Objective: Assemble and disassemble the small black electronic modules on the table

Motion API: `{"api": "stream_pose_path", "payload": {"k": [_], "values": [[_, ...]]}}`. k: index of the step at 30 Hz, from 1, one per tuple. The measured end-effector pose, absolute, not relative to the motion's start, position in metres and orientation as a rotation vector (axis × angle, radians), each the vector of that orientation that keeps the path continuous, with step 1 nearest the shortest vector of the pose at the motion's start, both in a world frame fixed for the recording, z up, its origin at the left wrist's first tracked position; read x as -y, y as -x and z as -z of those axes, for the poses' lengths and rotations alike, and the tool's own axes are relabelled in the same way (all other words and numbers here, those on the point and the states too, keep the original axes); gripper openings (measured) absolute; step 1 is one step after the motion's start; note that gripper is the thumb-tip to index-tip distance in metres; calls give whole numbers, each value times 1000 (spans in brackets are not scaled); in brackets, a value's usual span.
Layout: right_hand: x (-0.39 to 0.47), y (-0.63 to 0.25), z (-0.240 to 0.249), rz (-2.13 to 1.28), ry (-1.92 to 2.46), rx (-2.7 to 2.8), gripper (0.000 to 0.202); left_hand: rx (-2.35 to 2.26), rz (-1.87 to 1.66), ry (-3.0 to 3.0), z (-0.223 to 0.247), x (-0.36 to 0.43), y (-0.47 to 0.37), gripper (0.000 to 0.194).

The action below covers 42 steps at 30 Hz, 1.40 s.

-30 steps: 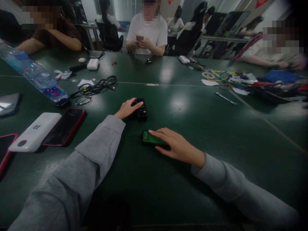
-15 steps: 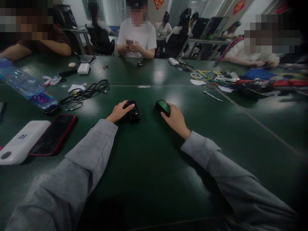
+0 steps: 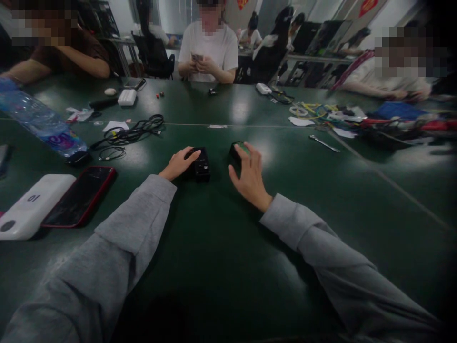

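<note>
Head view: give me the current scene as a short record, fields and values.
left hand: on the black device, thumb across its top; firmness of grip cannot be told
right hand: open, fingers over the green-topped block, thumb off it; finger contact unclear
hand items: apart, both on the green table
left side: red-cased phone, white slab, clear bottle, black cables
right side: wrench, jumbled cables
across: person in white shirt, both hands at a phone-like object
</note>
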State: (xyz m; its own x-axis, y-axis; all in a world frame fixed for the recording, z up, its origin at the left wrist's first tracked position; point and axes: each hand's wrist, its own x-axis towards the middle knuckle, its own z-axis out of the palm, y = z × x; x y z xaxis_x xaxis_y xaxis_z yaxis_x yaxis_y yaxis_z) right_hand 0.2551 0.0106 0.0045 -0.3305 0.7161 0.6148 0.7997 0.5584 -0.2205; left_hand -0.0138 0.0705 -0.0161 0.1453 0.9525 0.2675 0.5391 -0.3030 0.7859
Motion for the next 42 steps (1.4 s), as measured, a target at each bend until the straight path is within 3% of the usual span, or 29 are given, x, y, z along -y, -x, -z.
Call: {"api": "stream_pose_path", "payload": {"k": [4,10,14,22,26,30,37,42], "values": [[10,-208,-7,-27,1029,2319,67,-1359,-1122,-1830,13,-70,13,50],[-11,-144,5,-233,1161,2241,58,-1431,-1369,-1624,14,-76,16,47],[-23,-126,14,-294,1146,2172,63,-1474,-1470,-1516,17,-79,19,44],[-19,-143,-14,-118,1093,2050,66,-1518,-1471,-1482,20,-80,23,57],[-33,-171,-14,-42,1193,1988,67,-1441,-1509,-1479,24,-82,23,42],[-47,-188,5,-171,1293,1966,58,-1320,-1581,-1456,28,-85,22,22],[-52,-187,14,-228,1285,2040,50,-1252,-1592,-1459,24,-83,20,22],[-41,-185,0,-84,1226,1992,42,-1238,-1593,-1453,24,-82,20,26]]}}
